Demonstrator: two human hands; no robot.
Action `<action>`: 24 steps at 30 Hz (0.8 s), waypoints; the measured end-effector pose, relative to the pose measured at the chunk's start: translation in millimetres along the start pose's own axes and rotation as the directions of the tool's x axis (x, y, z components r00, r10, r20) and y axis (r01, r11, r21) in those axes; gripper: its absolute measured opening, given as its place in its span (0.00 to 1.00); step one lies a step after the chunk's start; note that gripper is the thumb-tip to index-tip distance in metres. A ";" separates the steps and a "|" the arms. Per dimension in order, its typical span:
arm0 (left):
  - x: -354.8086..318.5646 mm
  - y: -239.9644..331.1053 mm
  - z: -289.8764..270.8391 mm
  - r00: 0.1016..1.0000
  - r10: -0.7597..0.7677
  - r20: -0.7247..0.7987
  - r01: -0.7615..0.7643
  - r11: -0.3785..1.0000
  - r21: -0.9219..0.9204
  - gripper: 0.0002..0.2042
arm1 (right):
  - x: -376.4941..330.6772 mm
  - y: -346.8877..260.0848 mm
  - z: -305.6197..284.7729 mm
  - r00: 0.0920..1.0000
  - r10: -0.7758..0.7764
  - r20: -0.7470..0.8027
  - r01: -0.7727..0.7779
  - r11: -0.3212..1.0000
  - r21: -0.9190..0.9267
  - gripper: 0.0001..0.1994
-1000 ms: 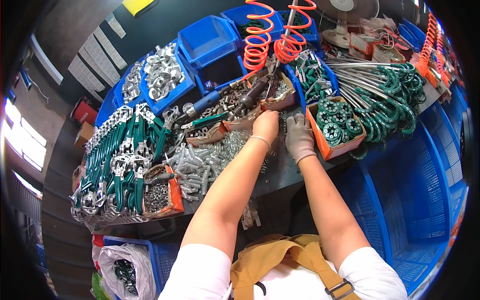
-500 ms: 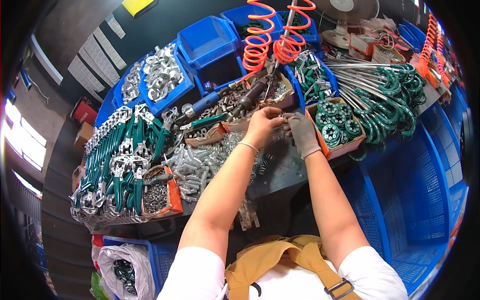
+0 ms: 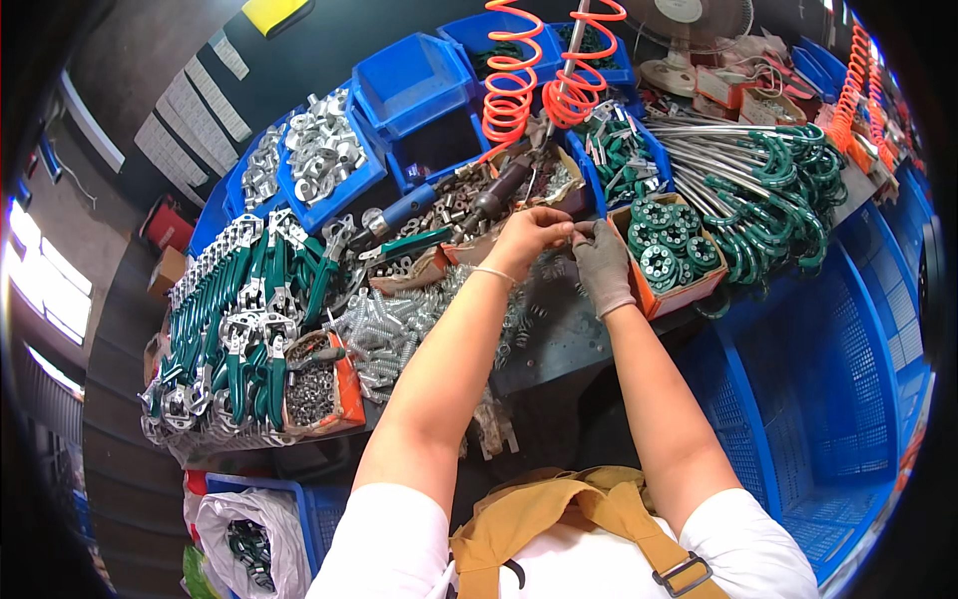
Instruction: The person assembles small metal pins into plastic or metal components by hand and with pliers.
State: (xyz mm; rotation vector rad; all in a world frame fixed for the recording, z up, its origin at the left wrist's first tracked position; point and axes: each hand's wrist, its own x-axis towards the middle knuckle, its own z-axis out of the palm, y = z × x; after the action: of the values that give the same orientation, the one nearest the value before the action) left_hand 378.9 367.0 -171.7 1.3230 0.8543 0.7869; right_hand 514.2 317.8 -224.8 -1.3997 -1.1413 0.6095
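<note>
My bare left hand (image 3: 532, 240) is closed in a pinch, its fingertips meeting those of my right hand over the dark bench top. My right hand (image 3: 604, 268) wears a grey glove and is closed too. Whatever the fingertips hold is too small to make out. Below and left of my left hand lies a heap of metal springs (image 3: 384, 324). Beyond it are an open carton of small metal parts (image 3: 444, 215) and a blue-and-brown air screwdriver (image 3: 409, 208). To the right of my gloved hand stands a carton of green round bundles (image 3: 667, 245).
Green-handled locking pliers (image 3: 215, 309) stand in rows at left, beside a carton of small nuts (image 3: 311, 394). Blue bins (image 3: 414, 85) line the back; orange coiled hoses (image 3: 509, 95) hang above. Green-tipped metal rods (image 3: 768, 185) are heaped at right, above blue crates (image 3: 818, 399).
Both hands remain together at nearly the same spot. The fingers of my left hand have shifted slightly, and my gloved fingers have tilted a little.
</note>
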 end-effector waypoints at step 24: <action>-3.0 -13.1 9.3 0.860 0.510 -0.026 -0.119 0.249 0.961 0.11 | -68.4 -18.5 -22.6 0.801 -0.546 0.246 0.566 0.554 -0.610 0.12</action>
State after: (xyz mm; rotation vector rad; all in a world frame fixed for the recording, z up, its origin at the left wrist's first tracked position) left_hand 385.7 358.7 -184.0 2.5789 1.4785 0.8596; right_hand 502.3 244.5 -220.2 -1.4673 -1.8383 -0.2970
